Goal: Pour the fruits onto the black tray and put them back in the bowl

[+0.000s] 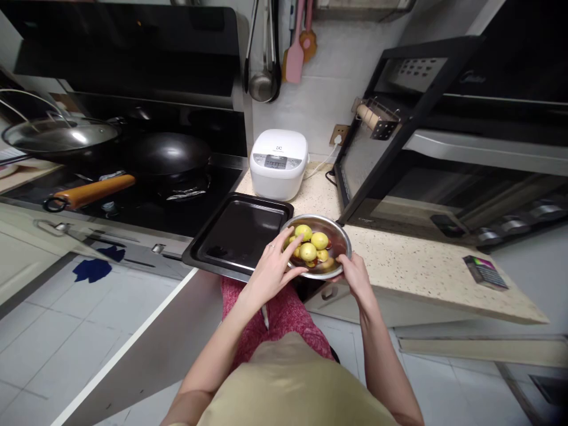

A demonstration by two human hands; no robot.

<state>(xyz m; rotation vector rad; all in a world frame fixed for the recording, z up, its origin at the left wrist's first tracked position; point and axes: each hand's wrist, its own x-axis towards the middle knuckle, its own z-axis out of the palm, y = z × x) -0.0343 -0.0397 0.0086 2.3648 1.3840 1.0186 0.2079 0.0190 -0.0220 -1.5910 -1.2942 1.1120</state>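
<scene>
A round steel bowl (341, 241) is held tilted at the counter's front edge, beside a black baking tray (242, 228). Inside it lie several smooth, yellow-green, egg-shaped pieces (307, 252); their exact kind cannot be told. Some dark reddish-brown shows between and beneath them. My right hand (355, 273) grips the bowl's right rim, thumb on the inside and fingers mostly hidden below. Reaching over the left rim, my left hand (278, 260) has its fingers stretched toward the pieces and its thumb apart. The fingertips are at the pieces, and whether they press on one is unclear.
Behind the tray stands a white rice cooker (278, 165). On the stove at left sit a black wok (166, 155) with a wooden handle and a glass-lidded pan (62, 136). An oven (465, 195) fills the right. Below the tray, a cabinet door (146, 337) juts out.
</scene>
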